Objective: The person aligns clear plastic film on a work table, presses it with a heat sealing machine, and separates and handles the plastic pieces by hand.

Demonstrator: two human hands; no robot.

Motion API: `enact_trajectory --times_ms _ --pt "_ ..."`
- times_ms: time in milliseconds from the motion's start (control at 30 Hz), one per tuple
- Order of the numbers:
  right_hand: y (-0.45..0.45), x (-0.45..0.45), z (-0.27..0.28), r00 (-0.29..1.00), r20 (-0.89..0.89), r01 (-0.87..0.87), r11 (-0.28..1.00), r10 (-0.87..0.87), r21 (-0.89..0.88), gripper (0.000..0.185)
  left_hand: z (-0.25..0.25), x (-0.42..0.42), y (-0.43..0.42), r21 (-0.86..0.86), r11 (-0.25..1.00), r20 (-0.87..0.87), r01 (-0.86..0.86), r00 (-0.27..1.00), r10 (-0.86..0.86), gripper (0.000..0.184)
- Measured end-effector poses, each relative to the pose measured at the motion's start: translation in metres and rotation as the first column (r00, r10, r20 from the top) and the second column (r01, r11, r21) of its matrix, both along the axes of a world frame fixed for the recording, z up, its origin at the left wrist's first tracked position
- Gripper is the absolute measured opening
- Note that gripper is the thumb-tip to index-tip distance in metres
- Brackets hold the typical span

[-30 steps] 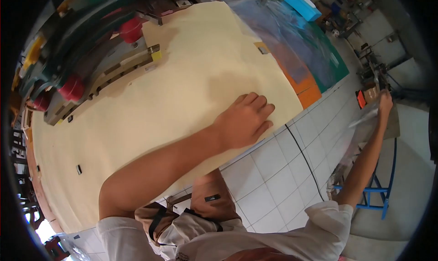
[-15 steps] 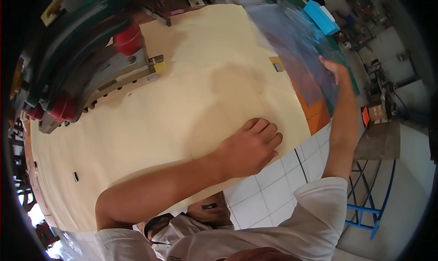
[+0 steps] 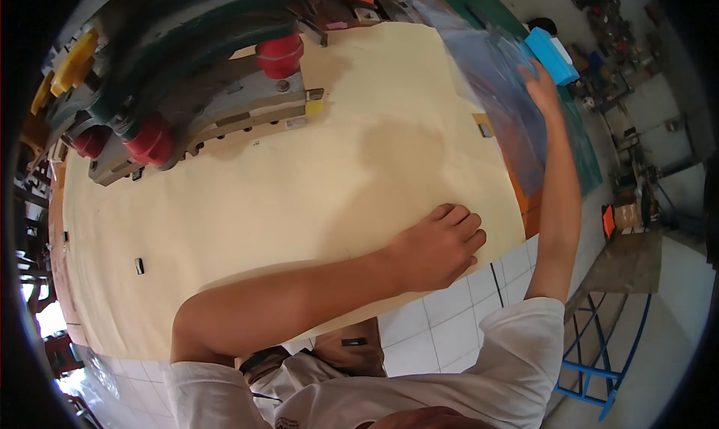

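Note:
A large cream paper sheet (image 3: 247,212) covers the table in front of me. My left hand (image 3: 442,245) rests on its right front part, near the edge. Its fingers are curled in, and whatever lies under them is hidden. Farther right, my right hand (image 3: 541,88) reaches out over a clear plastic sheet (image 3: 494,84), fingers stretched and apart. The fingertips are beside a light blue box (image 3: 553,56); contact with the plastic or box cannot be made out.
A dark green machine (image 3: 187,24) with red round parts (image 3: 280,54) stands over the paper at the upper left. Small dark pieces, one a black block (image 3: 139,266), lie on the paper. A metal clip (image 3: 485,130) sits at the right edge. A blue metal frame (image 3: 592,388) stands at the lower right.
My right hand has moved farther away over the plastic, toward the light blue box. The left hand stays on the paper near its edge. The view has shifted a little.

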State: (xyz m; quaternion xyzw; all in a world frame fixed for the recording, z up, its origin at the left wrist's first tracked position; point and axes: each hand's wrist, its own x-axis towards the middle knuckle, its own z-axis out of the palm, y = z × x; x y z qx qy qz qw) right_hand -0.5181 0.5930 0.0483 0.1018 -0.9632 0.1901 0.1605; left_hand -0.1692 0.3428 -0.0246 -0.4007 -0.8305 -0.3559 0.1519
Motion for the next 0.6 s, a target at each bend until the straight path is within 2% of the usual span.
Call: enact_trajectory --times_ms 33,100,133,167,200,333,400,533,600 --pt "-0.029 0.015 0.006 0.982 0.053 -0.176 0.98 0.182 -0.095 0.074 -0.001 0.0 0.0 -0.005 1.0 0.001 -0.004 1.0 0.004 0.03" --pt "-0.069 0.031 0.009 0.918 0.221 -0.35 0.935 0.328 0.067 0.077 -0.003 0.0 0.0 0.027 1.0 -0.009 0.006 1.0 -0.006 0.03" --pt "-0.095 0.056 0.013 0.916 0.219 -0.358 0.931 0.336 0.067 0.077 -0.003 0.0 0.0 0.026 1.0 -0.01 -0.002 1.0 0.003 0.03" --pt "-0.122 0.092 0.019 0.958 0.241 -0.238 0.899 0.155 0.367 0.075 -0.002 0.0 0.0 0.003 1.0 -0.012 -0.001 1.0 0.001 0.03" --pt "-0.141 0.112 0.022 0.979 0.201 -0.106 0.767 -0.031 0.633 0.073 -0.001 0.0 -0.001 -0.022 1.0 -0.013 0.003 1.0 -0.004 0.03" --pt "-0.16 0.111 0.004 0.968 0.224 -0.044 0.802 -0.113 0.595 0.067 -0.004 0.001 0.0 -0.004 1.0 -0.065 -0.024 0.998 0.023 0.029" --pt "-0.145 0.095 -0.001 0.981 0.183 -0.148 0.839 0.058 0.524 0.052 -0.004 0.001 -0.001 -0.024 1.0 -0.068 -0.008 0.998 0.006 0.028" --pt "-0.139 0.085 0.002 0.968 0.239 -0.18 0.86 0.071 0.477 0.038 -0.005 0.001 -0.002 0.028 1.0 -0.084 -0.013 0.996 0.015 0.026" --pt "-0.134 0.085 0.005 0.979 0.078 -0.202 0.876 0.187 0.438 0.028 -0.004 0.001 -0.002 -0.022 1.0 -0.07 -0.008 0.998 0.006 0.025"
